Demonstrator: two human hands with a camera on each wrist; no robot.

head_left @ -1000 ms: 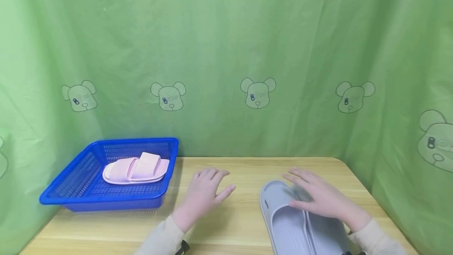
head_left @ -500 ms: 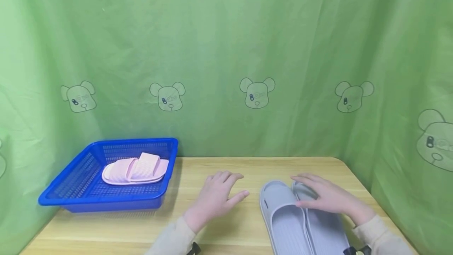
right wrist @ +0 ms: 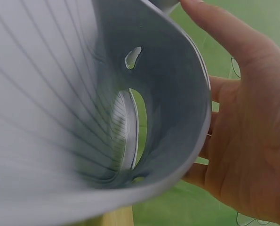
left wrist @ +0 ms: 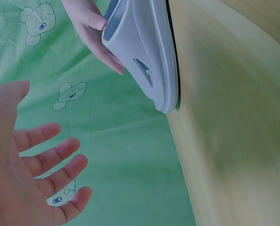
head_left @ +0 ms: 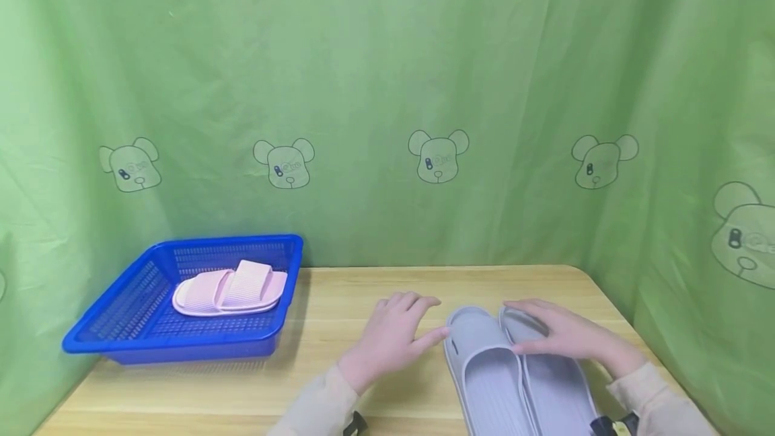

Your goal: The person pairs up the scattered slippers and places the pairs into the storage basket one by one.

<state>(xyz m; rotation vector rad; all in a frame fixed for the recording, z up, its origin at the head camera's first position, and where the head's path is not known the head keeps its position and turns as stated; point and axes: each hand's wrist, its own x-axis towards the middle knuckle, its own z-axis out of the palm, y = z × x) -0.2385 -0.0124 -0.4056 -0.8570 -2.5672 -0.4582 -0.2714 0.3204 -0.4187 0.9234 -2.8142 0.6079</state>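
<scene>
We are seeing a blue, rectangular, perforated plastic basket (head_left: 175,344) holding pale pink, ribbed slippers (head_left: 245,291), which are lying inside near its right wall. Well apart to the basket's right, two smooth grey moulded slippers (head_left: 484,336) are lying side by side on a pale wooden table (head_left: 375,280). Between basket and grey slippers, our left hand (head_left: 396,335) is spreading its fingers, holding nothing. Farther from the basket, our right hand (head_left: 566,332) is hovering over the farther grey slipper, fingers loosely extended; whether they are touching, we cannot tell.

We note green curtain (head_left: 363,73) w/ bear-head print (head_left: 438,161) at back & both sides; lt. wood counter (head_left: 351,280), grain L–R, far R corner rounded. Light soft, brighter on L curtain.
</scene>
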